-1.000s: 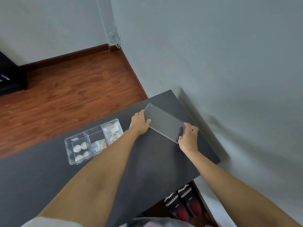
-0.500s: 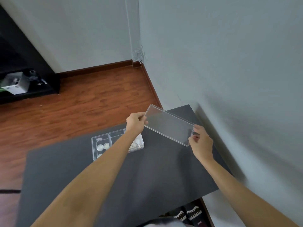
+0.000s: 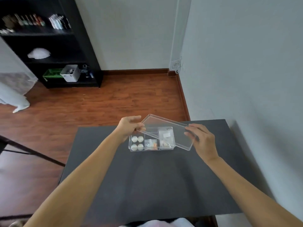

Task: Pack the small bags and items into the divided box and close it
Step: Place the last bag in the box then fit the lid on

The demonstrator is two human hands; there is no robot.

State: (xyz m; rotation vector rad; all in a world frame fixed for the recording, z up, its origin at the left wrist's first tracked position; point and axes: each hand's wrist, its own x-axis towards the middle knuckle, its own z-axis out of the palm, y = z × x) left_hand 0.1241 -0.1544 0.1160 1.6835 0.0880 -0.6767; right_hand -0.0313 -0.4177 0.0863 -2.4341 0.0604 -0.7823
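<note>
A clear divided box (image 3: 131, 149) sits on the dark grey table (image 3: 147, 185) near its far edge. Its left compartment holds several round white items (image 3: 137, 143); the middle one holds small bags with orange bits (image 3: 151, 143); the right one holds small clear bags (image 3: 166, 135). A clear lid (image 3: 178, 138) hovers tilted over the box's right and back part. My left hand (image 3: 128, 126) grips the lid's left end, and my right hand (image 3: 200, 139) grips its right end.
A grey wall runs along the table's right side. Wooden floor lies beyond the far edge. A black shelf unit (image 3: 54, 46) with a white bin (image 3: 70, 73) and green crate stands at the back left. A dark stand leg (image 3: 32, 153) slants left of the table.
Both hands have lifted the lid off the table's right part and carried it left over the box. The view has swung so the box is now centred.
</note>
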